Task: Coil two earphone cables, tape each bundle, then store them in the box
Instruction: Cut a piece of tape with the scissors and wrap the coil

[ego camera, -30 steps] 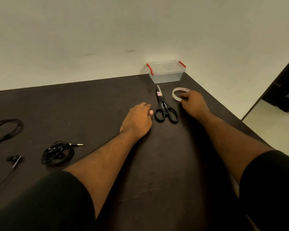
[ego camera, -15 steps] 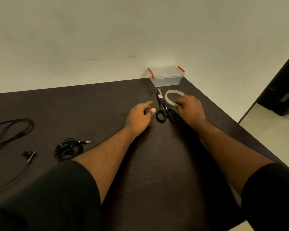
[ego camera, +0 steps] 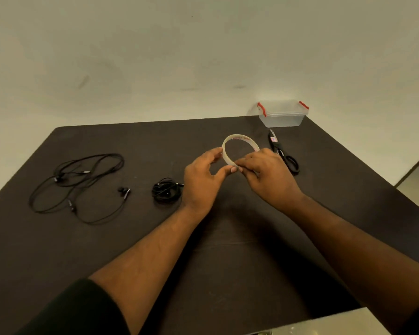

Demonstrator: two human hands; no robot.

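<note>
While both hands meet above the middle of the dark surface [ego camera: 228,262], the head view shows the tape roll [ego camera: 240,139] held between them, lifted clear and tilted so its open ring faces the camera. The left hand [ego camera: 201,180] has its fingers curled round the ring's left edge, the thumb pressing at the near rim. The right hand [ego camera: 269,175] pinches the near right part of the ring, its fingers [ego camera: 242,164] bent over the band and meeting the left thumb there.

Just left of the left wrist lies a coiled earphone cable [ego camera: 166,191], a tight black bundle with its plug sticking out to the right. Farther left, well apart from it, a second earphone cable [ego camera: 82,180] sprawls in loose loops, one earbud [ego camera: 124,190] lying between the two cables.

Beyond the right hand, black-handled scissors [ego camera: 283,151] lie flat, blades pointing away towards the far corner. There, against the wall [ego camera: 203,56], stands the clear plastic box [ego camera: 282,114] with red clips, its lid on. Dark sleeves [ego camera: 82,308] cover the upper arms at the bottom edge.
</note>
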